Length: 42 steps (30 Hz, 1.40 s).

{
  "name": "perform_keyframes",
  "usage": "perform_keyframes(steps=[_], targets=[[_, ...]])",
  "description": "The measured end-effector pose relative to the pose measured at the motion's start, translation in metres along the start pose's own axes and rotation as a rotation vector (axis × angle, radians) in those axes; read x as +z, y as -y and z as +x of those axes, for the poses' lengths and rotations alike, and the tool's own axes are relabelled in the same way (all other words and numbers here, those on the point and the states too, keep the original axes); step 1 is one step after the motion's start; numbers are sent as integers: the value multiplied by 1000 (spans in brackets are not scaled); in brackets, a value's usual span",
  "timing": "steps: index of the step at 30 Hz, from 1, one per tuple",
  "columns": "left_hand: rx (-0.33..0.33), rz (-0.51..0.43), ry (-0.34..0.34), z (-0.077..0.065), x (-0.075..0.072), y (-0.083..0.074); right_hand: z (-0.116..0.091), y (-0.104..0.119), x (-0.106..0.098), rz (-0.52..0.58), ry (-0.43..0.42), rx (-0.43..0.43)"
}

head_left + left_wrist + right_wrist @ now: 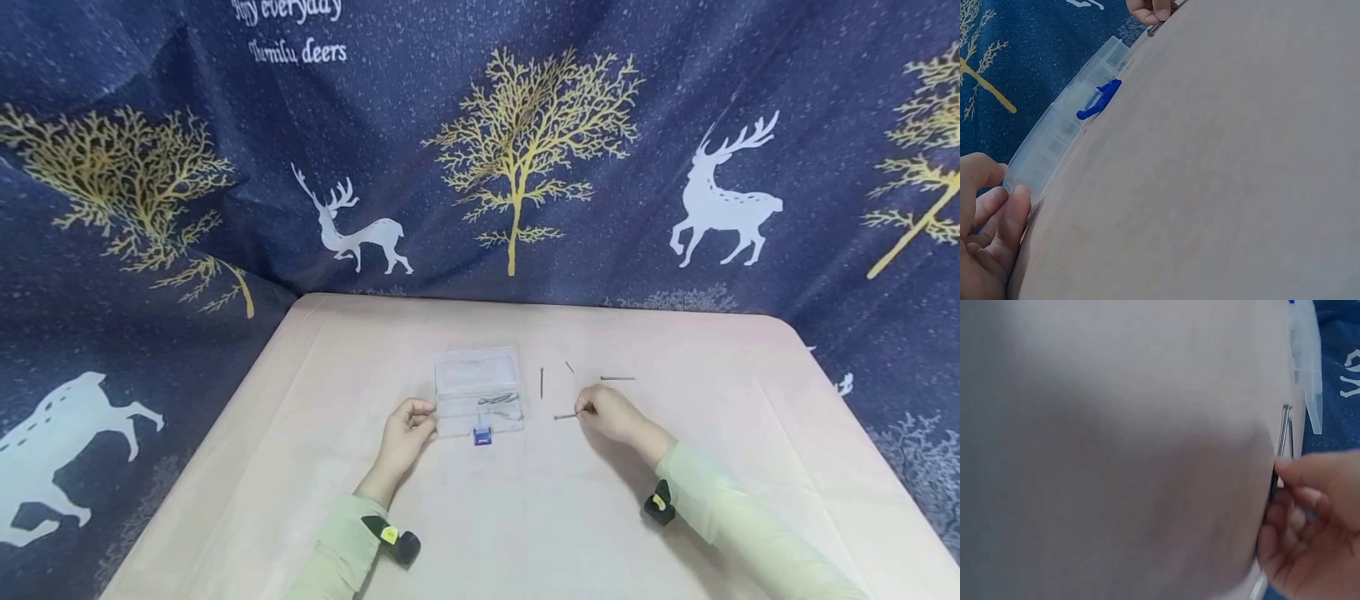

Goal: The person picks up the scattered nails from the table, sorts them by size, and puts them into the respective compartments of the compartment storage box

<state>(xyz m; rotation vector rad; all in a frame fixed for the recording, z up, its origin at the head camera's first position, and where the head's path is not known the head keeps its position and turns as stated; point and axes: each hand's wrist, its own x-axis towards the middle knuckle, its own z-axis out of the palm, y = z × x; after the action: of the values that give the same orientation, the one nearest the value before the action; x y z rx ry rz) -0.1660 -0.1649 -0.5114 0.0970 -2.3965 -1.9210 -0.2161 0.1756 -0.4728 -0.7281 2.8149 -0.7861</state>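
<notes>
A clear plastic compartment box lies on the table with its lid folded back and a blue latch at its front. Several nails rest in its right-hand compartments. My left hand holds the box's left end between thumb and fingers, which the left wrist view shows up close. To the right of the box, my right hand pinches a nail low over the table, its head pointing left toward the box. The fingers cover the nail's other end.
Three loose nails lie beyond my right hand: one upright in view beside the box, a small one, and another lying sideways. A pale cloth covers the table. Behind it hangs a dark blue curtain with deer and trees.
</notes>
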Motion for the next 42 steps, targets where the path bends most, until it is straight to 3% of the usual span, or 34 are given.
perform_keyframes(steps=[4,13,21,28,31,42], targets=[[-7,-29,0,0,0,0,-3,2,-2,-168,18,-94],[-21,-4,-15,0,0,-1,-6,12,-6,-287,81,-125],[-10,-16,-18,-2,2,-1,-9,10,-8,-177,88,-68],[-2,-16,-12,-3,1,-1,-12,-1,-4,-80,30,-148],[9,-24,-8,-2,1,0,-14,-4,-3,-21,28,-144],[28,-7,-18,-2,2,2,-18,-11,2,217,-65,26]])
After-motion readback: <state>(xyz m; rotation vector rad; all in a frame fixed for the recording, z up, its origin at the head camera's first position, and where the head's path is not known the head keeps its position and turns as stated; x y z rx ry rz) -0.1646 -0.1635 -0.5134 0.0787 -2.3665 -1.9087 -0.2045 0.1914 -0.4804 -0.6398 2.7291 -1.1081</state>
